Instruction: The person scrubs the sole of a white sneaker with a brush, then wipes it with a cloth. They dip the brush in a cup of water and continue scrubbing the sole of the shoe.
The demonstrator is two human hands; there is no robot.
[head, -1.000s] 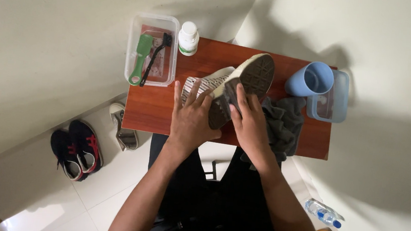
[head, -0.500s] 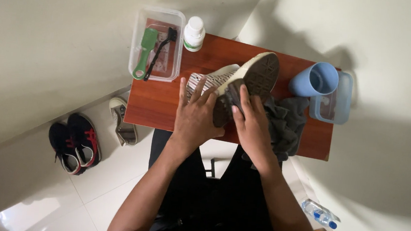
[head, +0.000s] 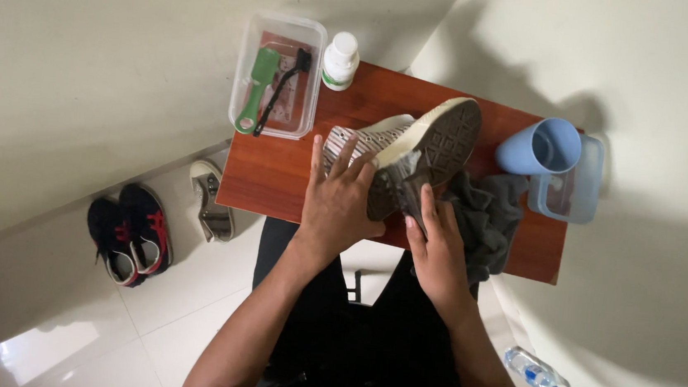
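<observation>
— Tipping that pale sneaker [head: 402, 145] on its side, are they? I can see the whole dark patterned sole facing up.

— Yes, it lies across the middle of the reddish wooden worktop [head: 279, 171], toe end toward the far wall. The left hand [head: 342, 200] is laid flat over the striped upper, fingers [head: 339, 156] spread apart and pressing on it. The right hand [head: 436, 247] is at the heel end of the sole, fingers close together against it; whether they pinch anything I cannot tell.

— And that dark heap just beside the right hand?

— A grey cloth [head: 487, 218], bunched up, touching the shoe and lying partly under the hand.

— What about the containers?

— Far left corner, a clear plastic tub [head: 243, 68] hanging partly over the worktop's edge. In it lie a green-handled brush [head: 253, 90] and a slim black brush [head: 283, 88], side by side. Just beside the tub stands a small white bottle [head: 341, 59] with a white cap. On the far right, a light blue mug [head: 539, 148] rests leaning inside a second clear tub [head: 585, 186]; I cannot tell what the mug holds.

— And on the floor?

— A pair of dark sneakers with red trim [head: 132, 231] by the wall, a pale sandal [head: 211, 198] near them, and a plastic water bottle [head: 536, 372] lying on the right.
</observation>
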